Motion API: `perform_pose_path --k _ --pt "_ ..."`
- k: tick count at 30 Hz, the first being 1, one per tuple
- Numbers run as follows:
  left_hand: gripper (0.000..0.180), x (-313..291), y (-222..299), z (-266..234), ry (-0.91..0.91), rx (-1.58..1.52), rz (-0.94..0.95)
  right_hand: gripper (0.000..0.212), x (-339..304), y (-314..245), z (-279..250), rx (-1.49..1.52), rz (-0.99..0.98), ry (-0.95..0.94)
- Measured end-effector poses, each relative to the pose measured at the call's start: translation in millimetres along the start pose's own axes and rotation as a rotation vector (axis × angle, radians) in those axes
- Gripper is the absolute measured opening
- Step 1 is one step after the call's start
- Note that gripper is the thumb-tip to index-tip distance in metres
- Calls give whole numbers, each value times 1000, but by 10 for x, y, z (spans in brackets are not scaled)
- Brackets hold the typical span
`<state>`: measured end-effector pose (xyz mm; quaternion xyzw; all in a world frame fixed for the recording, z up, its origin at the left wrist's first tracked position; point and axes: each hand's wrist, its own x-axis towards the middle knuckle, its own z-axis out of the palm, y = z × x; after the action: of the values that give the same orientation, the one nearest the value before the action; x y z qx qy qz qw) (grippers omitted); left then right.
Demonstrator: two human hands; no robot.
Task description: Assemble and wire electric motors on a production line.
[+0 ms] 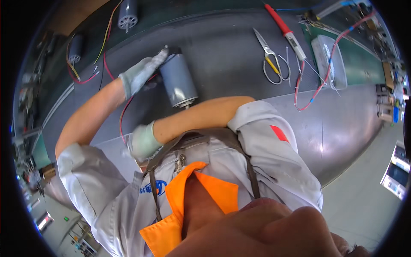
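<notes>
A grey cylindrical electric motor [179, 80] lies on the dark work mat, its shaft end toward me. My left hand [143, 73], in a pale glove, is closed against the motor's far left end, its fingers together along the edge. My right forearm crosses in front of the motor's shaft. Close to my body on the left is my gloved right hand [144, 141], its fingers smeared by motion and partly out of sight. A red wire [123, 118] runs from beside the motor down to near that hand; whether the fingers hold it cannot be seen.
Two more motors [127, 16] with loose coloured wires lie at the far left. To the right are scissors [270, 58], a red-and-white handheld tool [287, 32] with a red cable [319, 89], and a clear plastic tray [332, 60]. The metal table edge [342, 128] curves at right.
</notes>
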<state>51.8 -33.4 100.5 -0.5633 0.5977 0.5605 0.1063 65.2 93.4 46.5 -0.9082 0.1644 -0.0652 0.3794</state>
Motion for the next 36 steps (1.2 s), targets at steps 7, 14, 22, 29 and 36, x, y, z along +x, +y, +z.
perform_pose_path --k 7,14,22,29,36 --pt "41 522 -707 131 698 414 691 35 -2078 307 -753 161 293 709" --pt "28 665 -510 405 753 469 904 24 -4359 1040 -534 -535 1541 1135" --pt "25 466 -383 671 605 596 973 14 -4279 1329 -522 -868 1697 796" --pt "27 376 -368 599 455 666 1054 15 -4527 1342 -578 -919 1450 873" --pt "49 -113 171 38 -245 262 105 33 -3356 121 -891 341 683 1616"
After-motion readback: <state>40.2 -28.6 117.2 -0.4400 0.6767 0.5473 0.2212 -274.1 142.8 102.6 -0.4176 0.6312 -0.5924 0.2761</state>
